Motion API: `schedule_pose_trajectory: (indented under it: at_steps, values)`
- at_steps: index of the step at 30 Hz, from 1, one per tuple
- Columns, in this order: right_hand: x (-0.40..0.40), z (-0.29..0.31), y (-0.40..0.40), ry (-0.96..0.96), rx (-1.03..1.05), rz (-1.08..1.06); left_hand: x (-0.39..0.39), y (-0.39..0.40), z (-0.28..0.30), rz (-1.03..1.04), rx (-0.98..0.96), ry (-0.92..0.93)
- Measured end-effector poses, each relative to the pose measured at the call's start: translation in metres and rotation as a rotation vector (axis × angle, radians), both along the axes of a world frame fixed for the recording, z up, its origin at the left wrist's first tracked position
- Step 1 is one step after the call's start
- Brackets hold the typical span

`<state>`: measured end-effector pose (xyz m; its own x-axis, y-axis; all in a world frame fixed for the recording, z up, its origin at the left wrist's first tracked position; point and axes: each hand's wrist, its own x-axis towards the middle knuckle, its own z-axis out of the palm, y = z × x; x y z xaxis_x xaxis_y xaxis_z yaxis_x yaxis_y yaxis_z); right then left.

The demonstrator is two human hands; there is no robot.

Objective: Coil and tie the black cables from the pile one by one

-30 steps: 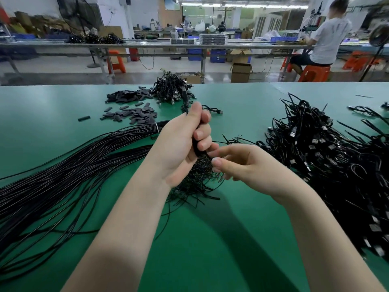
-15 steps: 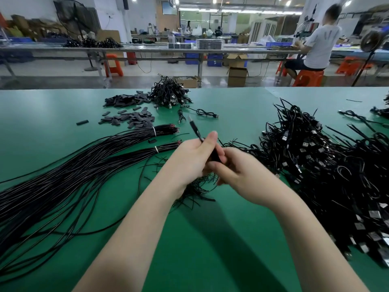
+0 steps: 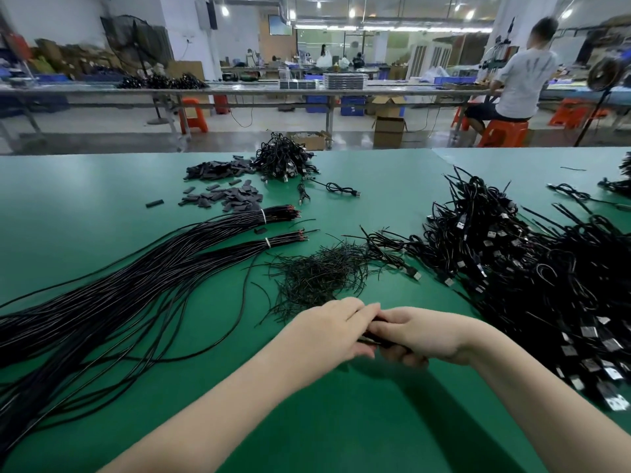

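One head-worn wide-angle camera looks forward and down over the green surface [image 3: 102,186]. The person's left hand [image 3: 327,331] and right hand [image 3: 426,332] sit close, low in the centre, with both forearms running off the bottom edge. The upper part of the view reaches across the floor to a far bench [image 3: 239,88], with straight lines bent towards the edges.

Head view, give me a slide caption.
Both hands grip a black cable between straight cables and tied pile.

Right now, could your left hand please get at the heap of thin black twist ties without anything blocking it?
Probably yes: the heap of twist ties lies just beyond the left hand on open green table, but that hand holds the coiled cable.
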<state>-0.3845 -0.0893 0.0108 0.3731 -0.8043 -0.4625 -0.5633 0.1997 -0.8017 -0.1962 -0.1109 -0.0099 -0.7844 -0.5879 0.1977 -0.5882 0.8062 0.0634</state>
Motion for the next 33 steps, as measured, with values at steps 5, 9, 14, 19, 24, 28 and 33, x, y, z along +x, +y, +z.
schedule_pose_trajectory:
  at_steps: [5, 9, 14, 19, 24, 28, 33]
  values:
    - [0.014, 0.002, 0.006, 0.322, -0.144, 0.192, 0.002, 0.003, 0.000, 0.208, 0.344, -0.089]
    - [0.033, -0.010, -0.001, 0.617, -0.398, 0.231, 0.003, 0.002, -0.004, 0.306, 0.246, -0.196]
    - [0.019, -0.006, -0.019, 0.016, -0.451, -0.263, 0.016, -0.016, -0.004, 0.474, 0.081, 0.100]
    - [0.012, -0.034, -0.040, 0.390, -0.712, -0.317, 0.009, -0.013, -0.021, 0.680, 0.187, 0.820]
    - [0.019, -0.050, -0.054, 0.635, -0.766, -0.249, 0.009, -0.016, -0.038, 0.597, 0.213, 0.830]
    - [0.019, -0.045, -0.063, 0.532, -0.686, -0.276, 0.011, -0.020, -0.038, 0.574, 0.225, 0.847]
    - [0.021, -0.054, -0.065, 0.628, -0.697, -0.184, 0.009, -0.021, -0.038, 0.545, 0.217, 0.777]
